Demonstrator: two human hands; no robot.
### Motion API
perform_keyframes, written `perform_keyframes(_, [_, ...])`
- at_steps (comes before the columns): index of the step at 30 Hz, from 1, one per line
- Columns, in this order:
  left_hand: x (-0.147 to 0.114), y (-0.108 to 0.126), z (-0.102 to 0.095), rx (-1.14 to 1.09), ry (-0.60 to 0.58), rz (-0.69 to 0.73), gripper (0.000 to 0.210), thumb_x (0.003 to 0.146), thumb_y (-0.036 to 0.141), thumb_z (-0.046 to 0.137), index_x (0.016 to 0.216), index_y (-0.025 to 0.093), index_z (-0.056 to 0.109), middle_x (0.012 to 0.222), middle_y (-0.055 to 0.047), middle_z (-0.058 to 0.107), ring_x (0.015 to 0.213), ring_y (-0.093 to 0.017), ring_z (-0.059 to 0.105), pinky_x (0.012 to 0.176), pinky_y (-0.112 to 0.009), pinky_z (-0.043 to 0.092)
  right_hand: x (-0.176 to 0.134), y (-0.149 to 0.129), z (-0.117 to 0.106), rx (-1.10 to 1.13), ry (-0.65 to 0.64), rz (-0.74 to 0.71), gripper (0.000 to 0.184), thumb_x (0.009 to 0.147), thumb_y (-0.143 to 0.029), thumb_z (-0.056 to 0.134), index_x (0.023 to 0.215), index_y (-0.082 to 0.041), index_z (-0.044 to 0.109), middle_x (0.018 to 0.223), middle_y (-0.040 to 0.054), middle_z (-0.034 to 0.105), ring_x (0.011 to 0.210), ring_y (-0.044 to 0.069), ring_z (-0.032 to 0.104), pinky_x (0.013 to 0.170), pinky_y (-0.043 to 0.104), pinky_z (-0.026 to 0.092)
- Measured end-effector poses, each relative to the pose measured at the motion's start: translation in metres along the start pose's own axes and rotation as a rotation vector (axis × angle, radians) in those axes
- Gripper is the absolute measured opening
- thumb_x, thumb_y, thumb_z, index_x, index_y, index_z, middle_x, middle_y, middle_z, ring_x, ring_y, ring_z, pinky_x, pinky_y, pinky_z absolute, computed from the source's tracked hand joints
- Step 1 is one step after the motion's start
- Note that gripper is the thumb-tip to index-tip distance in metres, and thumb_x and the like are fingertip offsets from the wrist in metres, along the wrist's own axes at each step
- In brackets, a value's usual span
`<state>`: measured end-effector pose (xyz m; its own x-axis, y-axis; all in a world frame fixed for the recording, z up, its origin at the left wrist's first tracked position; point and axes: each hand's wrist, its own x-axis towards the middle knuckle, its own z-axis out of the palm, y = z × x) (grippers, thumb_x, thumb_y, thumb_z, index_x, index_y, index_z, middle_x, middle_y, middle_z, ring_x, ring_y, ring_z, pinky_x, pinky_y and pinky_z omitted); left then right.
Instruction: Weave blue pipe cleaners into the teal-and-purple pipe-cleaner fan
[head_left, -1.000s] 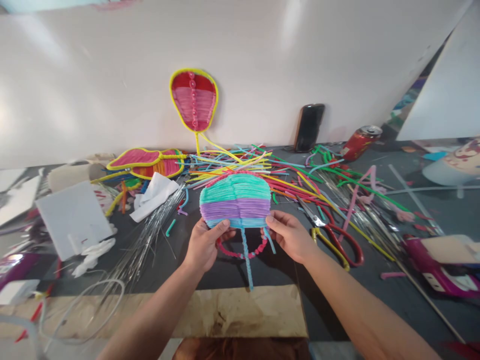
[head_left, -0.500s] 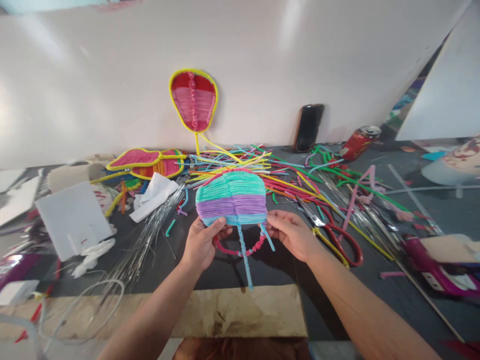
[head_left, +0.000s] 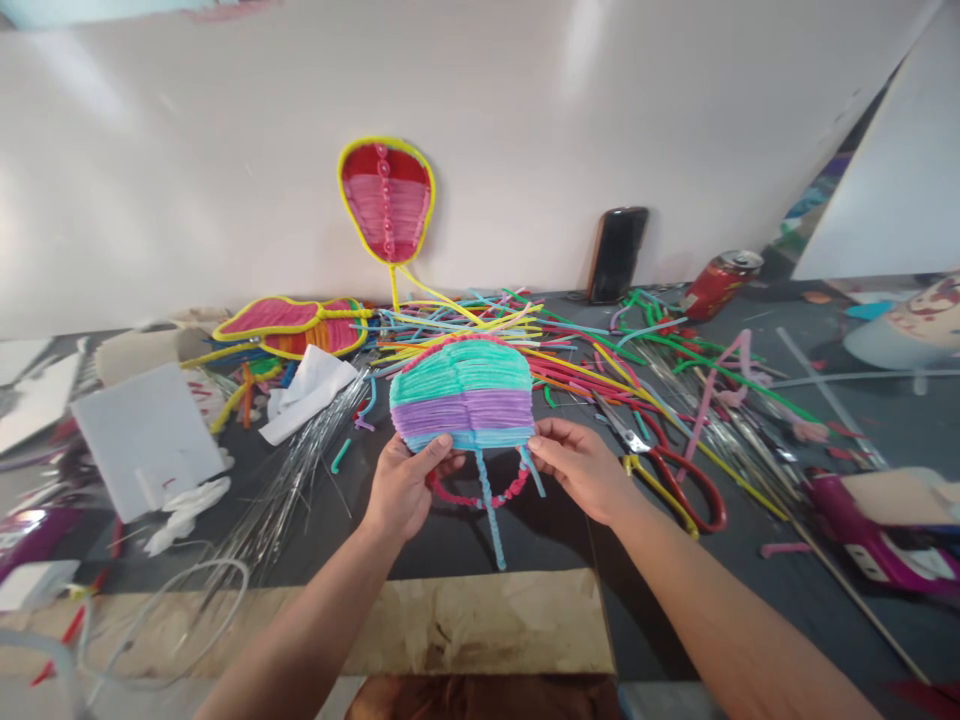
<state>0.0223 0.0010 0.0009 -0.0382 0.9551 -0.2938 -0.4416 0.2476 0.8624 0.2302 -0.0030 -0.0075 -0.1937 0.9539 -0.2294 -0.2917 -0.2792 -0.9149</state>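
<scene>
Between my hands is a pipe-cleaner panel (head_left: 463, 395) wound in green, purple and light-blue bands, with an unfilled red loop (head_left: 459, 500) below them. My left hand (head_left: 405, 482) grips its lower left edge, thumb in front and fingers partly hidden behind. On the right edge, the fingertips of my right hand (head_left: 581, 468) pinch it close to a short light-blue end. A twisted light-blue pipe cleaner (head_left: 491, 515) hangs down from the wound part. Red-handled scissors (head_left: 679, 475) lie just right of my right hand.
Behind the panel spreads a pile of coloured pipe cleaners (head_left: 465, 320). A yellow-rimmed red and pink piece (head_left: 387, 200) stands against the white wall, left of a phone (head_left: 618, 255) and a red can (head_left: 721, 285). Wires (head_left: 300, 470), white paper (head_left: 142, 435) and a purple glue gun (head_left: 877, 530) lie around.
The panel has tilted very slightly, and the hanging light-blue ends have shifted a little. Both hands keep their hold.
</scene>
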Motion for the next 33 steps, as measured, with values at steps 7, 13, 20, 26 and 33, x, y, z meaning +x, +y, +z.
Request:
perform_keyframes(7, [-0.002,0.000,0.001,0.043,-0.030,-0.011,0.029,0.060,0.024,0.083,0.079,0.013,0.063,0.067,0.000,0.068,0.060,-0.011,0.064,0.058,-0.022,0.057,0.001,0.001,-0.001,-0.051,0.041,-0.026,0.032,0.070,-0.046,0.072,0.065,-0.018,0.059,0.059,-0.0041,0.051,0.055,0.009,0.046,0.056,0.024,0.038])
perform_keyframes(13, [-0.001,-0.002,-0.001,0.051,-0.052,-0.024,0.027,0.062,0.024,0.081,0.079,0.014,0.063,0.068,0.001,0.068,0.061,-0.011,0.065,0.059,-0.023,0.057,0.001,0.003,0.000,-0.055,0.022,-0.043,0.034,0.071,-0.048,0.071,0.063,-0.018,0.057,0.057,-0.0047,0.048,0.054,0.009,0.045,0.054,0.023,0.037])
perform_keyframes(20, [-0.002,-0.005,-0.003,0.128,-0.175,-0.122,0.032,0.064,0.026,0.080,0.090,0.015,0.065,0.083,-0.003,0.071,0.072,-0.015,0.066,0.068,-0.027,0.056,0.005,0.003,0.001,0.147,0.082,-0.081,0.025,0.073,-0.044,0.071,0.076,-0.021,0.062,0.064,-0.0040,0.057,0.057,0.011,0.049,0.057,0.025,0.042])
perform_keyframes(26, [0.002,0.000,-0.003,0.059,-0.223,0.031,0.039,0.081,0.045,0.061,0.108,0.017,0.063,0.108,-0.009,0.068,0.101,-0.023,0.062,0.085,-0.033,0.050,0.008,0.004,-0.003,0.245,0.075,-0.053,0.022,0.072,-0.039,0.073,0.074,-0.021,0.062,0.063,-0.0040,0.059,0.056,0.011,0.051,0.058,0.026,0.043])
perform_keyframes(33, [0.008,0.003,-0.005,0.097,-0.172,0.047,0.031,0.079,0.042,0.065,0.096,0.015,0.066,0.088,-0.005,0.071,0.087,-0.021,0.065,0.076,-0.032,0.051,0.009,0.008,-0.005,0.230,0.086,-0.050,0.027,0.071,-0.042,0.073,0.069,-0.021,0.057,0.058,-0.0061,0.052,0.051,0.009,0.046,0.053,0.024,0.040])
